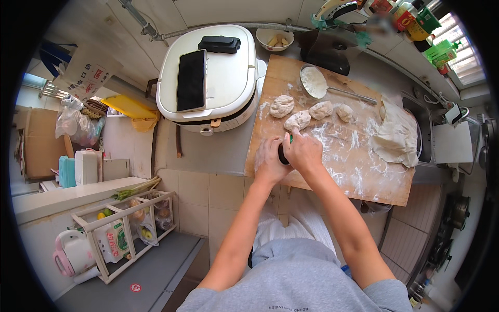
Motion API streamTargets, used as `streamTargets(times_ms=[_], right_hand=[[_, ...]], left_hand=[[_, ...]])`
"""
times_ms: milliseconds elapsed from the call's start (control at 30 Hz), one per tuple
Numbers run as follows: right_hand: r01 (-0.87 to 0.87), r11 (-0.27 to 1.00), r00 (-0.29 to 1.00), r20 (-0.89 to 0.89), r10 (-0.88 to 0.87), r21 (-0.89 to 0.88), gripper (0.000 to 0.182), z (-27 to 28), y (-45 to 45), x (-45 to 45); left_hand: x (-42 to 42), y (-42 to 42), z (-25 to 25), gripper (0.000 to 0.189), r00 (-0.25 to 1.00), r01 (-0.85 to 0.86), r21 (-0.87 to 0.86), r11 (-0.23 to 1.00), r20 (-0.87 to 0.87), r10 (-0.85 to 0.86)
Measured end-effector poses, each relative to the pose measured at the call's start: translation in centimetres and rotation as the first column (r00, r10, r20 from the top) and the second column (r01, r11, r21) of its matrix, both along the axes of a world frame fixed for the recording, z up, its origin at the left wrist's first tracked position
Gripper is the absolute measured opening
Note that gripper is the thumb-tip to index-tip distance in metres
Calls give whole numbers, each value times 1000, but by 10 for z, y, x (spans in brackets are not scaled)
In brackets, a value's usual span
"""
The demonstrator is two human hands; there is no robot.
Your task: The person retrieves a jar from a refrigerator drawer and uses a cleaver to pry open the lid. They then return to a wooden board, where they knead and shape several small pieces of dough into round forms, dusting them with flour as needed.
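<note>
A small black object [283,154] with a green part showing at its far end is held between my two hands over the near left part of the floured wooden board [366,187]. My left hand [269,158], dusted with flour, lies along its left side. My right hand [305,151] closes over it from the right, hiding most of it. The right index finger points forward to the near edge of a dough lump [298,120]. Beyond lie three more lumps: one dough lump [282,106] at left, a dough lump [321,110], and a smaller dough piece [344,112].
A ladle of flour [314,81] rests at the board's back, its handle pointing right. Cloth [397,134] covers the right end beside the sink [425,136]. A white cooker [218,89] carrying a dark-screened tablet [191,81] stands left; a bowl [275,39] sits behind.
</note>
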State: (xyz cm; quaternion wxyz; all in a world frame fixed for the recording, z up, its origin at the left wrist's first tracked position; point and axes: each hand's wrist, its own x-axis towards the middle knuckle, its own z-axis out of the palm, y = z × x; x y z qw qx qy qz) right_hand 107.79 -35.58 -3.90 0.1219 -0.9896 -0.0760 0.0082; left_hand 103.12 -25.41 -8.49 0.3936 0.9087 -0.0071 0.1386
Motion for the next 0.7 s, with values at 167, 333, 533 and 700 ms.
streamTargets(times_ms=[167, 333, 533, 700], right_hand=[[23, 999, 1000, 5, -23, 30, 31, 6, 10, -4], [29, 999, 999, -33, -28, 43, 32, 4, 7, -2], [-34, 995, 999, 19, 32, 97, 32, 6, 3, -5], [-67, 989, 993, 109, 53, 131, 31, -2, 0, -7]], left_hand=[[8, -16, -3, 31, 999, -48, 0, 999, 10, 48], [11, -17, -15, 28, 995, -68, 17, 998, 69, 66], [12, -13, -16, 19, 1000, -28, -51, 998, -9, 28], [13, -12, -11, 18, 1000, -5, -75, 997, 17, 7]])
